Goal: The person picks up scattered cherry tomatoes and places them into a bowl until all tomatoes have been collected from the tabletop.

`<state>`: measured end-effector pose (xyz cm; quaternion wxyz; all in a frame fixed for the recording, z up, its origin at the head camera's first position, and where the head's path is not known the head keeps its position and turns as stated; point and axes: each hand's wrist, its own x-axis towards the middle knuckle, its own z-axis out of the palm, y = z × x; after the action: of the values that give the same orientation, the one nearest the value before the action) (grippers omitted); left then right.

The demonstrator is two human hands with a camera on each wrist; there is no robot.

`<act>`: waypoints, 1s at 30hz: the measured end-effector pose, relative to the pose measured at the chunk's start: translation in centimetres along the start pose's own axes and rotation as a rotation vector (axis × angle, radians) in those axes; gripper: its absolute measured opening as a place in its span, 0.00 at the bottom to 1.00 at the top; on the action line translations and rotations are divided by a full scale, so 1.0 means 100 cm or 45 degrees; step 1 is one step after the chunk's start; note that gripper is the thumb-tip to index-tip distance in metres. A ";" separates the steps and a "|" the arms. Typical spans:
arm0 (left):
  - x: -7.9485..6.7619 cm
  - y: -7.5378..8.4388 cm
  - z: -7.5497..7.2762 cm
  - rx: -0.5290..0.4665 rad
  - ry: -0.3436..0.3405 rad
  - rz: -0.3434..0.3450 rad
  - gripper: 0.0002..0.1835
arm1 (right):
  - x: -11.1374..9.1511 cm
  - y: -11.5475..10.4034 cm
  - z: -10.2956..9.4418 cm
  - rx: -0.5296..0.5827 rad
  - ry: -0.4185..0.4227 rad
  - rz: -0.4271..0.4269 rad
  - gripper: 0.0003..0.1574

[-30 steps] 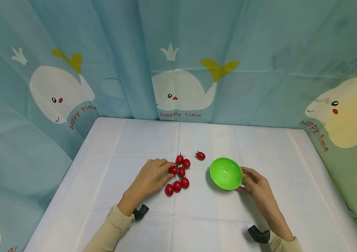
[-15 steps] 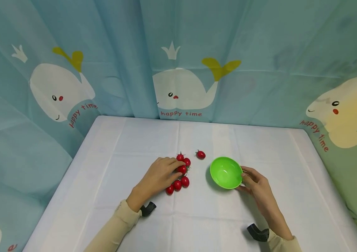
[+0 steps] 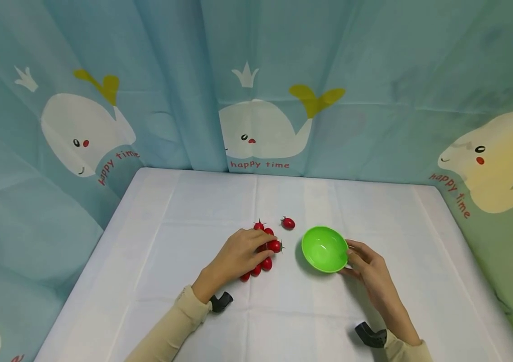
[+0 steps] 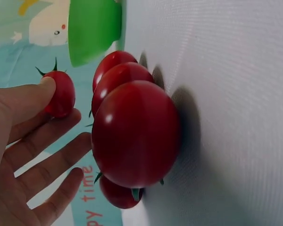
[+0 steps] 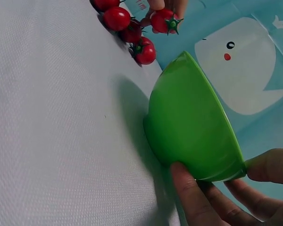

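My left hand (image 3: 238,255) pinches a red cherry tomato (image 3: 274,246) between thumb and fingertips, held above the others. The left wrist view shows this cherry tomato (image 4: 62,94) off the cloth, its green stem end away from the palm. Several more cherry tomatoes (image 3: 266,264) lie in a cluster under and beside that hand, some partly hidden by it. On the right, my right hand (image 3: 376,274) grips a green bowl (image 3: 324,249), thumb at the rim and fingers beneath. Nothing is visible inside the bowl. Whether its base touches the cloth I cannot tell.
One cherry tomato (image 3: 288,223) lies apart, behind and left of the bowl. A white cloth (image 3: 292,322) covers the table. Blue curtains (image 3: 175,100) with whale prints hang around its back and sides. Black wrist mounts (image 3: 222,302) sit at both cuffs.
My left hand has moved right, carrying the pinched cherry tomato out over the cluster toward the bowl. My right hand and the green bowl have stayed in place.
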<state>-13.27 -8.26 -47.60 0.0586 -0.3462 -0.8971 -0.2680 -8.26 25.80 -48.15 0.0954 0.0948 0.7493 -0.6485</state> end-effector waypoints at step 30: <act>0.026 0.032 0.016 -0.214 0.027 0.128 0.20 | -0.007 0.005 0.002 0.022 -0.008 -0.036 0.33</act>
<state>-12.96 -3.90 -46.81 0.0523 -0.3916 -0.8523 -0.3427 -7.46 25.68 -48.52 0.0876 0.0830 0.7445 -0.6566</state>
